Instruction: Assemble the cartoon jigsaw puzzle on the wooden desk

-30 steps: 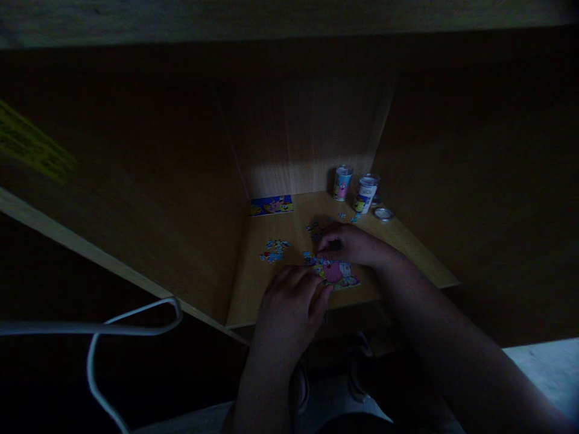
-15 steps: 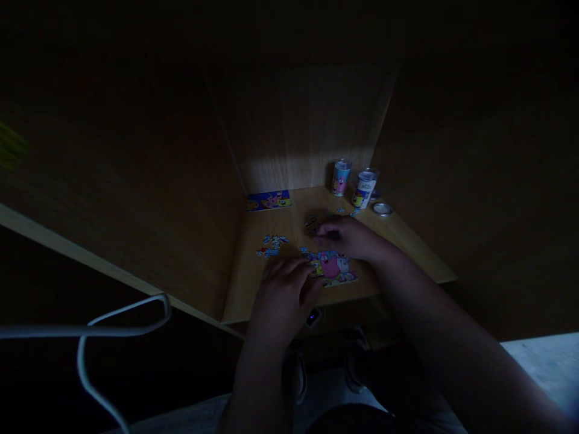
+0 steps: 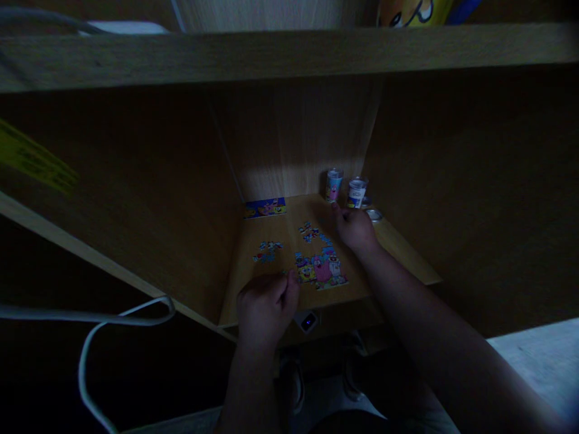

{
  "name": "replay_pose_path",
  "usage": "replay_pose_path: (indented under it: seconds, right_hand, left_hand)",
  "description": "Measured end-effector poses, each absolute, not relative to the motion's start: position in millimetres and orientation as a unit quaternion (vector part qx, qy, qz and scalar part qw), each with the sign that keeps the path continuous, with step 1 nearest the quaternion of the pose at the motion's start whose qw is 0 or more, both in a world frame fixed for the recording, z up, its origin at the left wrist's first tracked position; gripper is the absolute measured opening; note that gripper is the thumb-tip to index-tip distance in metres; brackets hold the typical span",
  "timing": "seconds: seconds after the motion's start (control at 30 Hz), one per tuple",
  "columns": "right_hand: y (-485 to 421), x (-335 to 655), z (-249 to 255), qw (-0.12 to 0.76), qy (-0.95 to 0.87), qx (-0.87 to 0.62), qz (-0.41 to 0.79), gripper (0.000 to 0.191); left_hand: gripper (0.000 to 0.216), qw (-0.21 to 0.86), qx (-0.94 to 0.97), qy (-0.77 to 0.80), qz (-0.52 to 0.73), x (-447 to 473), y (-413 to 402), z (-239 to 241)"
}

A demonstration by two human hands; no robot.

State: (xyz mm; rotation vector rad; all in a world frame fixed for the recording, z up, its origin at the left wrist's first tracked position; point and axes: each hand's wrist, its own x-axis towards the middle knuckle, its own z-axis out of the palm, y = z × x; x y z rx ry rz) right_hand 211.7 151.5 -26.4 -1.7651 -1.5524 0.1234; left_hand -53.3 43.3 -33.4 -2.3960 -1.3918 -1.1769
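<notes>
A partly joined cartoon jigsaw lies near the front of a small wooden desk. My left hand rests at the desk's front edge, just left of the jigsaw, fingers curled in a pinch; what they hold is too dark to name. My right hand is reached toward the back right, fingers bent, fingertip close to the pink printed cup. Loose pieces lie in two small clusters, one at mid desk and one to the left.
A second printed cup and a round lid stand at the back right. A picture card lies at the back left. Wooden side walls and a shelf overhead enclose the desk. A white cable loops at lower left.
My right hand has left the jigsaw and moved back and right toward the cups. My left hand has drawn back to the desk's front edge. The view has tilted up, showing the shelf.
</notes>
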Motion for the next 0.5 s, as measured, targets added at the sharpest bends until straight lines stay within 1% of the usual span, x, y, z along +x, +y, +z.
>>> replay_pose_path:
  seconds: [0.1,0.3,0.5]
  right_hand:
    - [156.2,214.1,-28.7,0.364,-0.595,-0.714,0.053,0.069]
    - [163.1,218.0,-30.8,0.368,-0.568,-0.733,0.066,0.073]
    - [170.9,219.3,-35.2,0.371,-0.580,-0.715,0.116,0.064]
  left_hand:
    - [0.051,0.072,-0.781,-0.490,-0.381,-59.7,43.7,-34.5]
    - [0.053,0.071,-0.768,-0.515,-0.374,-71.6,44.5,-34.1]
    - [0.054,0.035,-0.777,-0.512,-0.365,-80.7,45.7,-29.9]
